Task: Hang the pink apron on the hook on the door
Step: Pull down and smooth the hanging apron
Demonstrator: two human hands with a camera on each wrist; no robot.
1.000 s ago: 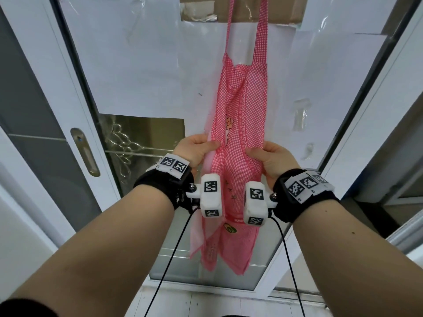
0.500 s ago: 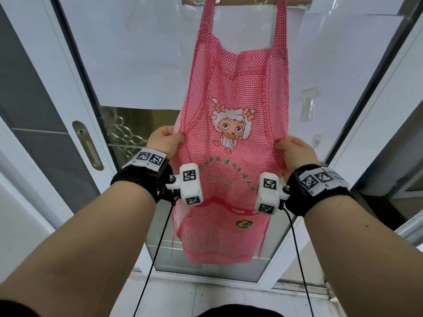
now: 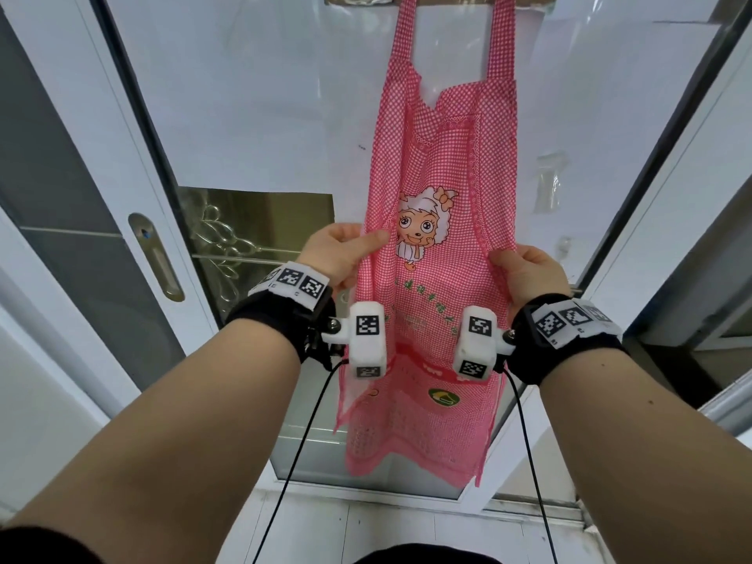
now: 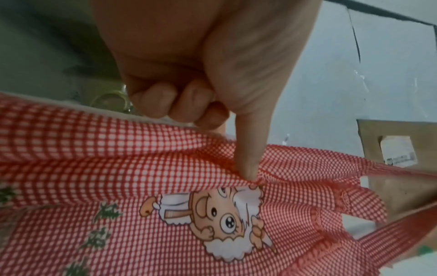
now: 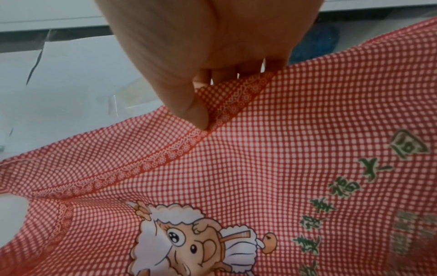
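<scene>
The pink checked apron [image 3: 443, 164] with a cartoon sheep print hangs down the glass door, its neck straps running up out of the head view; the hook is out of frame. My left hand [image 3: 339, 250] pinches the apron's left edge at waist height, thumb on the front [image 4: 248, 168], fingers curled behind. At the same height my right hand [image 3: 525, 266] pinches the right edge, thumb pressed on the trim [image 5: 198, 115]. The apron [image 5: 260, 168] is spread between both hands, front facing me.
The door's white frame [image 3: 122, 156] carries a brass handle plate [image 3: 156, 258] at the left. Brown cardboard [image 4: 402, 149] is taped high on the glass. A second white frame [image 3: 671, 197] stands at the right. Pale floor tiles [image 3: 366, 527] lie below.
A second ago the apron hung bunched and narrow between my hands. Both hands pulled its side edges apart, showing the sheep print, and have since drawn slightly closer, with the view tilted.
</scene>
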